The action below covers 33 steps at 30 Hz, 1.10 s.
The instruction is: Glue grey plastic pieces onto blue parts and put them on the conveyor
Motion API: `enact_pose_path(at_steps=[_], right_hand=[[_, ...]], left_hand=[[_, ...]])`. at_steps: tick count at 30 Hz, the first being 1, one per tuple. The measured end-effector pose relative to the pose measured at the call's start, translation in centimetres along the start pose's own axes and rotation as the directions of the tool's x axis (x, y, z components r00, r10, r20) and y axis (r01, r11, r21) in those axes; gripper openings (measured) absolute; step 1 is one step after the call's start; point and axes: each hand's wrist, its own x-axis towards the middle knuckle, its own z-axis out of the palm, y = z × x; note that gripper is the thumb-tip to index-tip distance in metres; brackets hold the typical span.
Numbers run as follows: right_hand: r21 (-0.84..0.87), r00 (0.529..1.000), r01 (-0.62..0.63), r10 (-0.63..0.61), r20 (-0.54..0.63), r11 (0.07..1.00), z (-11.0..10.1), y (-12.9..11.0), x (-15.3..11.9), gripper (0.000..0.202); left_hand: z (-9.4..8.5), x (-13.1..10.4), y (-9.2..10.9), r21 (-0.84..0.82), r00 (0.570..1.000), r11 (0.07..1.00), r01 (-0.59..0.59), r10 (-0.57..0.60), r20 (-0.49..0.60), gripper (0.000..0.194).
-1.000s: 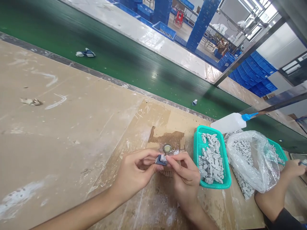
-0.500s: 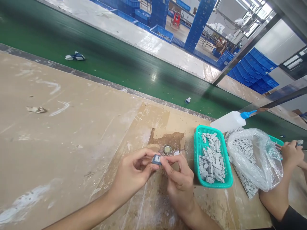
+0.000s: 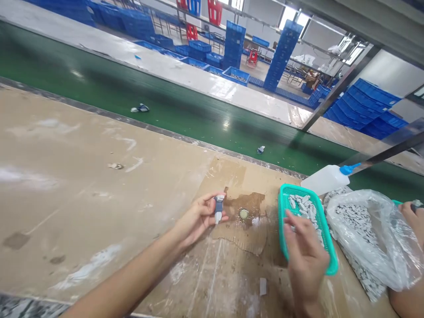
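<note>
A small dark blue and light grey part [image 3: 218, 209] is held between the thumb and fingers of my left hand [image 3: 202, 216], over the table left of a small round cap [image 3: 244, 214]. My right hand [image 3: 304, 251] is over the front part of a green basket [image 3: 284, 229], its fingers bent and blurred; whether anything is between them cannot be made out. Light grey pieces [image 3: 305, 206] lie in the basket, partly hidden by that hand.
A white bottle with a blue nozzle [image 3: 326, 179] lies behind the basket. Right of it is a clear plastic bag [image 3: 380, 234] of grey pieces, with another person's hand [image 3: 412, 221] beyond. Small assembled parts [image 3: 141, 108] rest on the green belt [image 3: 198, 119].
My right hand has left the part and moved right to the basket. My left hand still holds the part, now turned upright. The view has shifted.
</note>
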Motion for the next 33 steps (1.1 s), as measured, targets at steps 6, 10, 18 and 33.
enact_pose_path(at_steps=[6,10,18,33], right_hand=[[-0.071,0.976,0.09,-0.102,-0.19,0.993,-3.4,2.5,3.6,0.021],[-0.358,0.964,0.263,-0.227,0.138,0.896,-4.7,5.3,5.4,0.02],[-0.51,0.934,0.151,0.046,0.354,0.847,-3.5,9.7,4.6,0.033],[-0.523,0.926,-0.224,0.348,0.15,0.822,-4.4,8.5,5.1,0.03]], left_hand=[[-1.2,-0.1,2.1,-0.184,0.996,0.981,0.068,-0.078,-0.045,0.032],[-1.1,0.0,2.2,-0.158,0.994,0.985,0.067,-0.08,-0.079,0.03],[2.6,8.5,5.0,0.62,0.961,0.756,-0.213,0.277,-0.007,0.027],[2.7,22.5,10.2,0.983,0.672,0.092,0.161,0.719,-0.177,0.061]])
